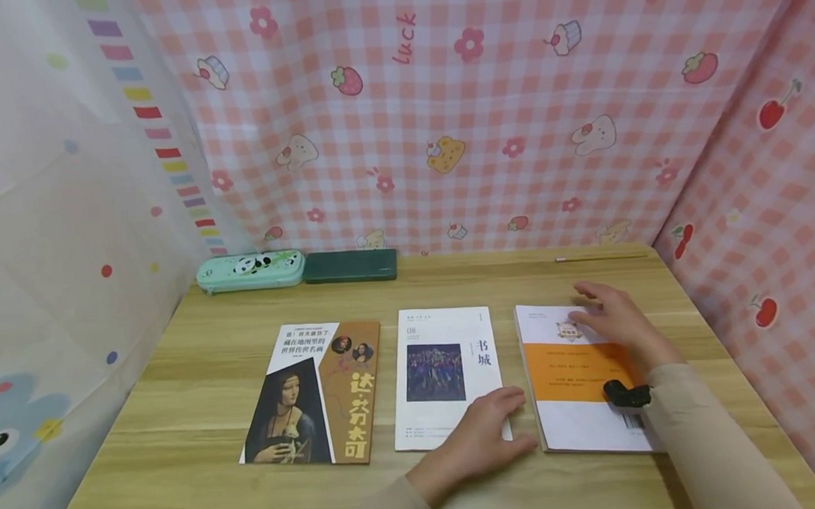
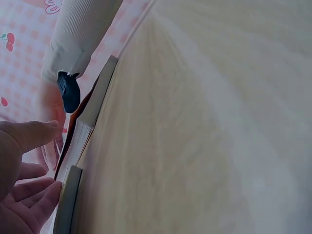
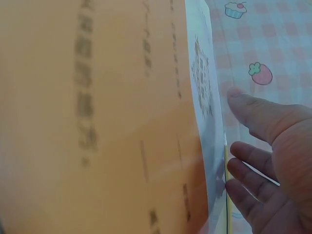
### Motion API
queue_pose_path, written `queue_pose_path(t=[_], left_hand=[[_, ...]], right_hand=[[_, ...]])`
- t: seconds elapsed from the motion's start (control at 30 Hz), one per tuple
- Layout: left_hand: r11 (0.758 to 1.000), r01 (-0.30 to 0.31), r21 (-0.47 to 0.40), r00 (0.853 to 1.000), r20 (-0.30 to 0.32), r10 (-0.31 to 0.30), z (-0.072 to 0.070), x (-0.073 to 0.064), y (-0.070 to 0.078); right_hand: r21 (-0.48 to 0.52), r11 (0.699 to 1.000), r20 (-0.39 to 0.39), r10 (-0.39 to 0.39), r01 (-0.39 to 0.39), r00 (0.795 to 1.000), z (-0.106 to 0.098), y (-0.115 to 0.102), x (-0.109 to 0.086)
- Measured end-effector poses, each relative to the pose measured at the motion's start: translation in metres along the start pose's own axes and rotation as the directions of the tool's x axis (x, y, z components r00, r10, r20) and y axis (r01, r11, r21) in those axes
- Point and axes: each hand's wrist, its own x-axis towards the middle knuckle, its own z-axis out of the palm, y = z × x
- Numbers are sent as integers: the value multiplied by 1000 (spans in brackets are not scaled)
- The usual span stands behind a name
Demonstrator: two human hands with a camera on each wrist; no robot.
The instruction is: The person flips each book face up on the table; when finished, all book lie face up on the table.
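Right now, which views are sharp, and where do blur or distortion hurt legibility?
Head view: evenly lit, sharp, wide-angle bending at edges. Left wrist view: table hazy, washed out. Right wrist view: orange-banded book too close, its print smeared; right hand fairly sharp.

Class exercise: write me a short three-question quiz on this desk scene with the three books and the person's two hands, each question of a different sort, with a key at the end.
1. True or false: the right hand rests on the orange-banded book.
2. Multiple choice: which book does the left hand touch? A. the Da Vinci book; B. the white middle book; C. none.
3. Fill in: at the back of the wooden desk, the dark green case lies just to the right of the mint ______ pencil case.

Key: 1. True, with straight fingers on its upper part. 2. B, at its lower right corner. 3. Panda.
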Motion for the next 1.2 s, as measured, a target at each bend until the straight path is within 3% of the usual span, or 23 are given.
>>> queue_pose_path(t=[0.47, 0.83, 1.0, 1.2], left_hand=[[997, -70, 34, 996, 56, 68, 7, 2, 7], [999, -40, 32, 998, 58, 38, 15, 6, 17], [994, -27, 110, 997, 72, 19, 14, 8, 21], [992, 2, 127, 996, 85, -12, 12, 10, 23]], right_hand=[[-72, 996, 37, 45, -42, 998, -9, 30, -11], [-90, 994, 76, 61, -55, 995, -18, 36, -16], [-42, 995, 113, 92, -88, 989, -22, 36, -20], [27, 996, 157, 78, -83, 985, -25, 40, -22]])
